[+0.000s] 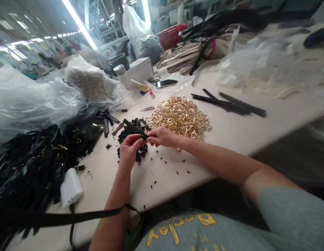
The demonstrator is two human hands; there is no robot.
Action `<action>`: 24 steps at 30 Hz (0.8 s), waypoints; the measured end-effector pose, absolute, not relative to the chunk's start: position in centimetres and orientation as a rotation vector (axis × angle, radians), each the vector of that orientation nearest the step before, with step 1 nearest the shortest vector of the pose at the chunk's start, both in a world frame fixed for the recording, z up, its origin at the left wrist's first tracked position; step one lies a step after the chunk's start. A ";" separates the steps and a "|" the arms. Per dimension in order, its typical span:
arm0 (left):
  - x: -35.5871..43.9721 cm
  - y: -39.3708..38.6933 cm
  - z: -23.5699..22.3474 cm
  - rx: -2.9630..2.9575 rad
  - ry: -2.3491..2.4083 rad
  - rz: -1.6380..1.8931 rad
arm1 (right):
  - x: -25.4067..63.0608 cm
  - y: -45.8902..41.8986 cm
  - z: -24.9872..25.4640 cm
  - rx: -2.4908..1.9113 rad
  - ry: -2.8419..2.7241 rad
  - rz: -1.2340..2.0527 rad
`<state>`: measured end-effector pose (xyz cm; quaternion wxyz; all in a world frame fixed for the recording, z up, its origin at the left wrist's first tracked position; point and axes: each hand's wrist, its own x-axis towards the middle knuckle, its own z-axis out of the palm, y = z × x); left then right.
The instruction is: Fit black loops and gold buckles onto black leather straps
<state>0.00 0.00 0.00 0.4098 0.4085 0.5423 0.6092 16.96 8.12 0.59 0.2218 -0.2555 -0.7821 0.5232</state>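
Observation:
Both hands meet over the table, pinching a short black strap (132, 127) between them. My left hand (130, 146) is closed on its lower end with thumb and fingertips. My right hand (162, 136) grips the same end from the other side; whether a small fitting sits between the fingertips is hidden. The strap's free end points up and to the left. Below and behind the hands lies a pile of small black loops (141, 123). Just beyond my right hand spreads a heap of gold-coloured metal buckles (181, 116).
A mass of black straps with gold fittings (46, 157) covers the left side, beside a white roll (71, 187). Loose black strips (227, 104) lie at right. Tweezers (146, 109), a phone (166, 83) and plastic bags (266, 62) sit further back.

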 end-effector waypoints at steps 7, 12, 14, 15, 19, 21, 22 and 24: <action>0.6 -0.3 0.1 1.085 1.415 1.502 | 16.9 8.2 0.4 -0.726 -2.199 1.410; 0.5 -0.1 -0.2 0.883 1.344 1.502 | 16.8 8.3 -0.1 -0.693 -2.133 1.456; 0.6 -0.1 -0.2 0.846 1.319 1.497 | 16.7 8.3 -0.3 -0.677 -2.133 1.453; 0.7 -0.1 -0.2 0.847 1.316 1.502 | 16.7 8.4 -0.4 -0.672 -2.128 1.455; 1.2 -0.2 -0.4 0.894 1.328 1.580 | 16.7 8.4 -0.2 -0.670 -2.057 1.534; 1.4 -0.3 -0.5 0.911 1.330 1.634 | 16.8 8.3 -0.1 -0.668 -2.003 1.603; 1.5 -0.3 -0.5 0.923 1.333 1.652 | 16.7 8.3 0.0 -0.664 -1.984 1.630; 1.5 -0.2 -0.6 0.966 1.359 1.661 | 16.7 8.3 -0.1 -0.658 -1.967 1.655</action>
